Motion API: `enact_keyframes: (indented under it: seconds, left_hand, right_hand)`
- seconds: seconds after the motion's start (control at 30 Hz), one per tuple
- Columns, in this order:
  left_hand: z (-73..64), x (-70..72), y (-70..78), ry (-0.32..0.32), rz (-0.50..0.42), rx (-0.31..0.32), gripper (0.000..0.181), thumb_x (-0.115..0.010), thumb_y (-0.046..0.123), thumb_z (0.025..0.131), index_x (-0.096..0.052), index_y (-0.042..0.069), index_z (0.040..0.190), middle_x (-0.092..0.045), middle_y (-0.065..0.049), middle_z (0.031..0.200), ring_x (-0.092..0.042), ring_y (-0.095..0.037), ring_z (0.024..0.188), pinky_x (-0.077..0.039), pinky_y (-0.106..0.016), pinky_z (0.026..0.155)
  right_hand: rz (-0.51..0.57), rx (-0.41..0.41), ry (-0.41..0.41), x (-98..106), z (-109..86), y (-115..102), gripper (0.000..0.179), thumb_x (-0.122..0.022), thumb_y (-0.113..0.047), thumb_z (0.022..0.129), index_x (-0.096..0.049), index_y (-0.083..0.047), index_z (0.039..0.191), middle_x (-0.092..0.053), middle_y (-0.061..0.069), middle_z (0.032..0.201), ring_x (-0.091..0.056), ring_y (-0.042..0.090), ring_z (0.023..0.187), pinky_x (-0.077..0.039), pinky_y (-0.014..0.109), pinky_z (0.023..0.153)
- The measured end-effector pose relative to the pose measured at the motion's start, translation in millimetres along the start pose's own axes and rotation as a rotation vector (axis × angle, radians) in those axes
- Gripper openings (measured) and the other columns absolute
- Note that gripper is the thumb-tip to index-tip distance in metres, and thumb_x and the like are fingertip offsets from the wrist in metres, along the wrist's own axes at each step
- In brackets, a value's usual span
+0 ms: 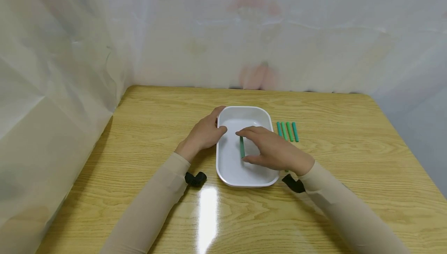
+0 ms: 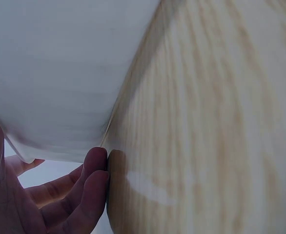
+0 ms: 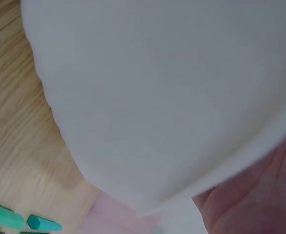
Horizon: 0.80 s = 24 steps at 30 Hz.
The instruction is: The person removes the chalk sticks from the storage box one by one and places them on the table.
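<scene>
A white rectangular tray (image 1: 228, 168) with rounded corners lies on the table. My left hand (image 1: 204, 133) grips its left side, thumb over the rim and the other fingers along the outer wall. In the left wrist view those fingers (image 2: 91, 195) bend close to the tray's underside and the tabletop. Over the tray's inside, my right hand (image 1: 276, 151) holds a slim dark green stick (image 1: 242, 148), chalk-like in shape, by its ends between thumb and fingertips. The tray wall (image 3: 148, 97) fills most of the right wrist view and hides the fingertips there.
Right of the tray, several green and teal sticks (image 1: 289, 131) lie side by side, partly hidden by my right hand. The wooden table (image 1: 349, 141) reaches back to a pale patterned sheet (image 1: 209, 52). Another sheet (image 1: 52, 110) hangs along the left edge.
</scene>
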<state>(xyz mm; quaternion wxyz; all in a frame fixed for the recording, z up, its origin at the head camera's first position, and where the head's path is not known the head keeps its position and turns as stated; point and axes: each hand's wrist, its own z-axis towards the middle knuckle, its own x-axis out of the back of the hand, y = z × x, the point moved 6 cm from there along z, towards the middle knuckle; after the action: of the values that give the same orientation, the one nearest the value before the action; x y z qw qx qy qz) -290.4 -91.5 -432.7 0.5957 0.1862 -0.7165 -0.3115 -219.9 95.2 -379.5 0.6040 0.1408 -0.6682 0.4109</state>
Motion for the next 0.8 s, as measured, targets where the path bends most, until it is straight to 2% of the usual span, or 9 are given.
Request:
enact_keyframes:
  seconds: [0.37, 0.8]
  left_hand:
    - [1.0, -0.8, 0.1, 0.008, 0.0, -0.002, 0.072, -0.051, 0.034, 0.095, -0.026, 0.038, 0.162, -0.062, -0.004, 0.139, -0.065, -0.024, 0.111, -0.053, -0.045, 0.098]
    - [1.4, -1.4, -2.1, 0.01, -0.002, 0.006, 0.072, -0.052, 0.035, 0.096, -0.025, 0.039, 0.162, -0.06, -0.007, 0.143, -0.064, -0.027, 0.113, -0.053, -0.047, 0.099]
  right_hand:
    - [-0.023, -0.019, -0.005, 11, -7.3, 2, 0.069, -0.082, -0.029, 0.089, -0.053, -0.007, 0.148, -0.057, 0.007, 0.148, -0.052, 0.029, 0.139, -0.047, 0.047, 0.111]
    - [-0.048, -0.075, -0.019, 31, -21.8, 9, 0.069, -0.081, -0.027, 0.09, -0.052, -0.007, 0.149, -0.055, 0.008, 0.15, -0.051, 0.03, 0.141, -0.048, 0.047, 0.11]
